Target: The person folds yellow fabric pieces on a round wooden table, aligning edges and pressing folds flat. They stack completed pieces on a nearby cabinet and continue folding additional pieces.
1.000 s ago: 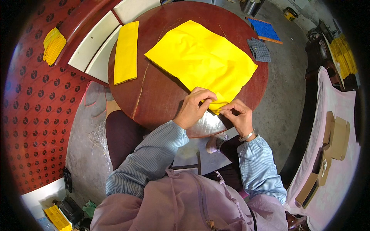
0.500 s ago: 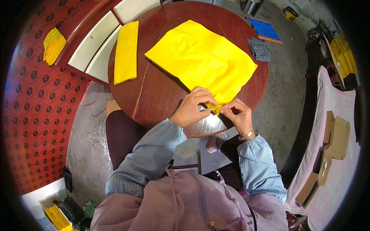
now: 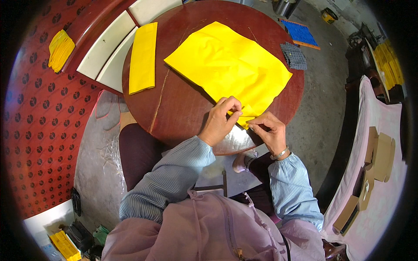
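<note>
A large yellow cloth (image 3: 226, 65) lies spread on a round dark red table (image 3: 178, 108). My left hand (image 3: 220, 122) pinches the cloth's near corner between thumb and fingers. My right hand (image 3: 270, 130), with a watch at the wrist, pinches the same corner just to the right of it, at the table's near edge. The corner is folded over a little between the two hands. A folded yellow cloth strip (image 3: 143, 56) lies flat on the table's left side, away from both hands.
A dark chair seat (image 3: 137, 152) stands under the table's near left. A stack of yellow cloths (image 3: 60, 48) lies on the red wall ledge at left. A blue mat (image 3: 301, 32) and a grey mat (image 3: 294, 55) lie on the concrete floor. A pink-covered surface (image 3: 374, 174) holds cardboard pieces.
Both hands stay on the near corner of the yellow cloth; the fingers have shifted slightly, tucking the corner further over. Nothing else moved.
</note>
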Tool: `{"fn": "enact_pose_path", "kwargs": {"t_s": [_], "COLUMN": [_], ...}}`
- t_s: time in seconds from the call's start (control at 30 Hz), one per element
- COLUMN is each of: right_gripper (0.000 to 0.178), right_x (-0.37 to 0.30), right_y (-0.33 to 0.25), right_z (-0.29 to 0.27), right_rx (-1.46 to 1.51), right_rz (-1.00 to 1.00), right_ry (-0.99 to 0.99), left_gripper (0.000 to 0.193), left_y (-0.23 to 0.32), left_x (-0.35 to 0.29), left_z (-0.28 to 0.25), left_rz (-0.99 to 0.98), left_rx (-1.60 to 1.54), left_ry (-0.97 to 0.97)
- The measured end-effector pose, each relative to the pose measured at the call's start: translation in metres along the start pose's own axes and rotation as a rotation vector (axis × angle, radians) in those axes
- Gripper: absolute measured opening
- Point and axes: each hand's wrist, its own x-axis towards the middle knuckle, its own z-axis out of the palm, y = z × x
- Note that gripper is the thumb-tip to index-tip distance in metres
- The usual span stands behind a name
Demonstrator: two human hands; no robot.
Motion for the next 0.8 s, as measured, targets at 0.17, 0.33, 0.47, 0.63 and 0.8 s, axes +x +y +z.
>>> {"fn": "enact_pose_path", "kwargs": {"t_s": [0.17,0.33,0.47,0.63,0.8], "right_gripper": [0.012,0.012,0.013,0.011,0.008], "right_x": [-0.002,-0.002,-0.003,0.000,0.017], "right_y": [0.000,0.008,0.011,0.006,0.013], "right_z": [0.000,0.003,0.003,0.008,-0.017], "right_rx": [0.077,0.214,0.250,0.436,0.281], "right_rz": [0.246,0.294,0.301,0.286,0.151], "right_ry": [-0.038,-0.018,-0.029,0.030,0.245], "left_gripper": [0.008,0.011,0.011,0.012,0.013], "left_y": [-0.004,-0.008,-0.007,-0.003,-0.005], "left_x": [0.002,0.004,0.005,0.002,0.000], "left_z": [-0.005,-0.007,-0.010,-0.005,0.002], "left_rz": [0.164,0.243,0.300,0.237,0.199], "left_rx": [0.071,0.111,0.134,0.119,0.091], "left_ry": [-0.043,-0.067,-0.080,-0.038,0.038]}}
